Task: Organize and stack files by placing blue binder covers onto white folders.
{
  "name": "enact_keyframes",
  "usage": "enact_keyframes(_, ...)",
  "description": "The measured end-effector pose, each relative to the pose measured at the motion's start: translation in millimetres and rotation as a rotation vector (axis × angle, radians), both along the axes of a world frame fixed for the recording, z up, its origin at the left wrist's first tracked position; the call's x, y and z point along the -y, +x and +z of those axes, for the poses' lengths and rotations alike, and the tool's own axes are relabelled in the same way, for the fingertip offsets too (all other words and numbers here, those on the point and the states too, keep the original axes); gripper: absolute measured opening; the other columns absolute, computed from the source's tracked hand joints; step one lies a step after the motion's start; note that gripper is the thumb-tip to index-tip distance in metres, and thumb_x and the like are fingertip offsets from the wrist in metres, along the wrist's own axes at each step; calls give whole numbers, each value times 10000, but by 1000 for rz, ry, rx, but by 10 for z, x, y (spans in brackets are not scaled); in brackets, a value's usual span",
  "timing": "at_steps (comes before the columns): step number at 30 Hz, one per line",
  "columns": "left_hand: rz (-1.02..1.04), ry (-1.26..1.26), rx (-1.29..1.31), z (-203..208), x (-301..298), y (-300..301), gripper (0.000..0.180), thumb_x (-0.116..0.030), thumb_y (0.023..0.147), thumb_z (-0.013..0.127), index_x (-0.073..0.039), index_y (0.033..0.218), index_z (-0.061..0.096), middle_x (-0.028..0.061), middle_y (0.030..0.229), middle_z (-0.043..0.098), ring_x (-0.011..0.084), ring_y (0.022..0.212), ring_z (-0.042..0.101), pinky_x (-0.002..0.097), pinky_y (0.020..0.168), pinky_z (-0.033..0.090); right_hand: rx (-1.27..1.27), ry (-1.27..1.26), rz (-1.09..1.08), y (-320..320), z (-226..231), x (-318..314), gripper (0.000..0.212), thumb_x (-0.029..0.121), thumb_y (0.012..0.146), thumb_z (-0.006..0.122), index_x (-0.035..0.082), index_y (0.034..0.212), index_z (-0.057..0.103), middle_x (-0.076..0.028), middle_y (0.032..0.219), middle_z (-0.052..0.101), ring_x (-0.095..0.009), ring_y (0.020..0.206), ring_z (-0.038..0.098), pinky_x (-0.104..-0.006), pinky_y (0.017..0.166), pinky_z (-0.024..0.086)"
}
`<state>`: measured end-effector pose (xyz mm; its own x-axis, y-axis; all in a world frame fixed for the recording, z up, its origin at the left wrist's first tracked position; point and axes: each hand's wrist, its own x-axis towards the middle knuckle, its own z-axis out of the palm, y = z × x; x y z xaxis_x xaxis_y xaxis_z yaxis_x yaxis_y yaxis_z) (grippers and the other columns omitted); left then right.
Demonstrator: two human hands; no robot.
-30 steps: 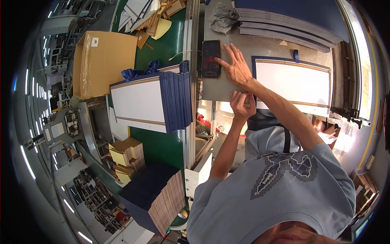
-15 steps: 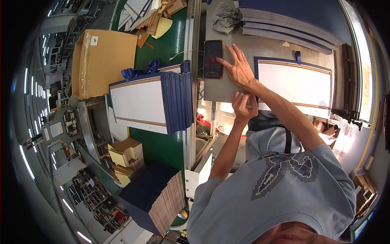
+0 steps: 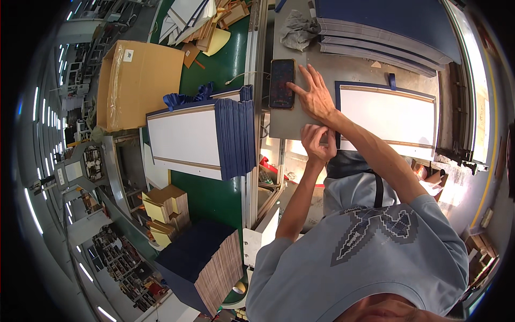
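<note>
A dark smartphone (image 3: 281, 99) with a lit screen lies on the grey worktable (image 3: 289, 122). My right hand (image 3: 317, 99) is open over the table beside it, fingers spread, the thumb at the screen. Below the right wrist, at the table's near edge, my left hand (image 3: 318, 143) is closed with its fingers curled together. Whatever may be in it is hidden. To the right of my right hand lies a white panel (image 3: 389, 115) with a blue border, brown strips along two edges and a blue ribbon tab.
A grey rag (image 3: 298, 31) and a stack of dark blue boards (image 3: 386, 27) are at the back. On the green surface to the left stand a row of blue-edged panels (image 3: 185, 134), a cardboard box (image 3: 140, 80) and a dark blue stack (image 3: 198, 257).
My right thumb has shifted slightly over the phone. The left hand's fingers have moved a little and stay curled. The whole view has tilted slightly.
</note>
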<state>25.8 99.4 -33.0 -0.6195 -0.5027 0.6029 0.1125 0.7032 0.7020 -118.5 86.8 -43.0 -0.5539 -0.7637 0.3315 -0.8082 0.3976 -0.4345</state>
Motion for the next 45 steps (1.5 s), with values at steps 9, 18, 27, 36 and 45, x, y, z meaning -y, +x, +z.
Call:
enact_keyframes(9, 147, 17, 52, 28, 277, -77, 78, -52, 881, 733, -39, 834, 672, 64, 687, 586, 262, 645, 545, 415, 683, 399, -6, 11, -11, 4, 0, 8, 524, 161, 957, 636, 287, 1464, 686, -233, 1735, 289, -489, 1613, 246, -611, 1311, 273)
enact_keyframes(18, 187, 39, 42, -27, 263, -101, 123, -46, 886, 742, -48, 822, 637, 65, 655, 549, 258, 609, 515, 414, 667, 382, -13, -6, -14, 10, 7, 9, 530, 136, 946, 642, 278, 1454, 694, -233, 1721, 308, -487, 1601, 267, -605, 1300, 294)
enact_keyframes(27, 174, 10, 78, -58, 262, -99, 142, -56, 875, 748, -54, 811, 621, 61, 644, 511, 262, 608, 490, 422, 674, 372, -7, 33, -16, 7, 16, 9, 562, 135, 941, 629, 297, 1477, 678, -231, 1738, 282, -486, 1617, 240, -607, 1313, 276)
enact_keyframes(36, 176, -21, 81, -81, 260, -99, 131, -56, 877, 734, -51, 813, 620, 65, 638, 498, 270, 605, 481, 426, 670, 367, 6, 57, -14, 8, 6, 5, 557, 139, 950, 619, 299, 1481, 676, -229, 1745, 278, -485, 1624, 229, -606, 1321, 260)
enact_keyframes(45, 177, -60, 92, -80, 257, -107, 123, -43, 863, 713, -49, 801, 608, 67, 635, 492, 275, 607, 478, 434, 664, 362, -16, -22, -31, 26, 18, 8, 561, 101, 905, 665, 271, 1438, 706, -235, 1707, 329, -494, 1594, 279, -614, 1281, 328)
